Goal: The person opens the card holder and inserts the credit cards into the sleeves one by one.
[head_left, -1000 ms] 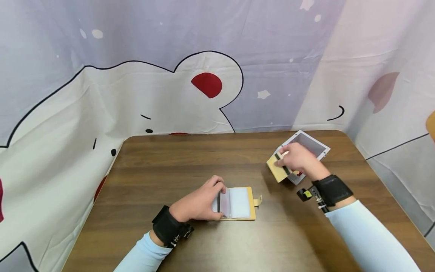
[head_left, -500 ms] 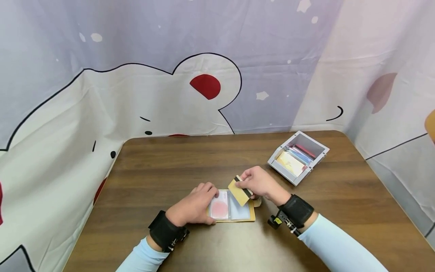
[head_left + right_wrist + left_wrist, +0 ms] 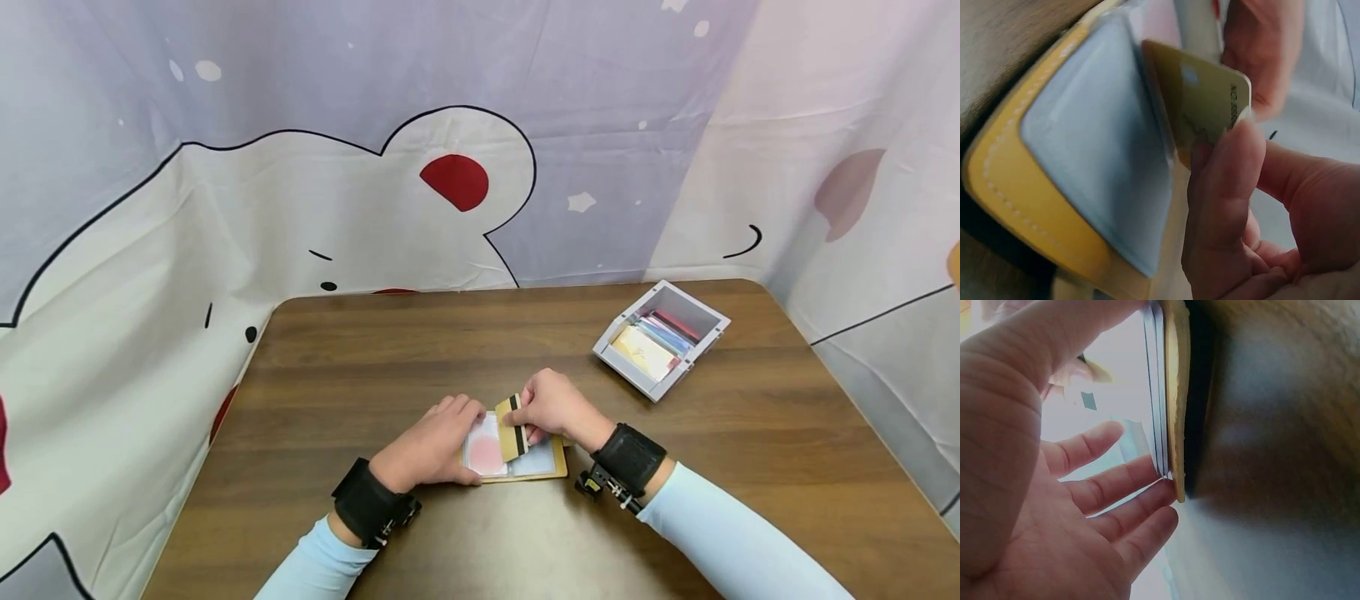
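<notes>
A yellow card holder (image 3: 560, 462) lies open on the table, its clear sleeves (image 3: 1097, 137) spread across both sides. A pink-and-white card (image 3: 485, 455) shows in the left sleeve. My left hand (image 3: 435, 442) holds the holder's left side, with the thumb at the near edge and fingers at the far edge; in the left wrist view some fingers (image 3: 1141, 531) touch the stacked sleeves and cover. My right hand (image 3: 558, 408) pinches a gold bank card (image 3: 507, 443) with a black stripe between thumb and fingers. That card stands tilted over the holder's middle, against the right sleeve's inner edge.
A grey box (image 3: 626, 375) holding several cards (image 3: 660, 333) stands at the back right of the brown wooden table (image 3: 360, 350). A patterned cloth (image 3: 337, 208) hangs behind and along the sides. Each wrist wears a black strap with a camera.
My right hand has brought the gold card from the box to the holder, then farther left and turned it more upright. My left hand has turned the sleeve page leftward, uncovering the pink-and-white card.
</notes>
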A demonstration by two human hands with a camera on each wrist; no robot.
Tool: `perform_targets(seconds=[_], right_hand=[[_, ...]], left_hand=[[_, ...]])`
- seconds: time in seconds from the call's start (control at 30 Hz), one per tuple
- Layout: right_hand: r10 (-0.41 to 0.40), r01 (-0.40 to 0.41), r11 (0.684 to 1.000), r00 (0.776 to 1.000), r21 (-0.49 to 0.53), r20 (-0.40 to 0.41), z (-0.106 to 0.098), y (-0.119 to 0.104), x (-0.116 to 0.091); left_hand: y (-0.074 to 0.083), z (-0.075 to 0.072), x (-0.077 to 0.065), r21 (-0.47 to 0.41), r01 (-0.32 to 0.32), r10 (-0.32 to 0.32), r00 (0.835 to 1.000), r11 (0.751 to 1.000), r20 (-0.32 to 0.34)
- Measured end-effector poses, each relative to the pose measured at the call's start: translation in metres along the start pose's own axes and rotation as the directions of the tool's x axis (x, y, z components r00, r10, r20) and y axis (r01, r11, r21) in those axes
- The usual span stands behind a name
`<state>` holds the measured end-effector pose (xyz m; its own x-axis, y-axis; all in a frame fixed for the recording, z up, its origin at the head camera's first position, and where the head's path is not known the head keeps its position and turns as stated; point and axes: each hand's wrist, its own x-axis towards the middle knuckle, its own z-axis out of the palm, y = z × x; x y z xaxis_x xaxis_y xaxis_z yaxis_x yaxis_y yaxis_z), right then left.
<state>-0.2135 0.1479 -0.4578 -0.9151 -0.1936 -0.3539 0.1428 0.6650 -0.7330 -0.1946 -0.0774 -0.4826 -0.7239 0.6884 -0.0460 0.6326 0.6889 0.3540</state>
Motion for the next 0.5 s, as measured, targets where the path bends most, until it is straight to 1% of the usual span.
perform_targets(seconds=[0.1, 0.17, 0.33, 0.4, 0.5], right_hand=[[0.034, -0.034, 0.999, 0.999, -0.011, -0.001, 0.003, -0.002, -0.001], [0.043, -0.043, 0.998, 0.999, -0.039, 0.0, 0.005, -0.002, -0.002], [0.044, -0.042, 0.993, 0.999, -0.111, 0.021, 0.009, -0.004, -0.003], [0.038, -0.035, 0.993, 0.999, -0.111, 0.029, 0.01, -0.004, -0.003], [0.024, -0.021, 0.996, 0.999, -0.082, 0.037, 0.012, -0.004, -0.004]], left_hand=[[0.0, 0.0, 0.0, -0.01, -0.013, 0.013, 1.0, 1.0, -0.01], [-0.001, 0.001, 0.0, -0.02, -0.018, 0.017, 1.0, 1.0, -0.017], [-0.002, 0.001, 0.0, -0.034, -0.015, 0.015, 1.0, 0.999, -0.02], [-0.002, 0.001, 0.0, -0.038, -0.017, 0.016, 1.0, 0.999, -0.021], [-0.002, 0.002, -0.001, -0.041, -0.018, 0.017, 0.999, 0.999, -0.027]])
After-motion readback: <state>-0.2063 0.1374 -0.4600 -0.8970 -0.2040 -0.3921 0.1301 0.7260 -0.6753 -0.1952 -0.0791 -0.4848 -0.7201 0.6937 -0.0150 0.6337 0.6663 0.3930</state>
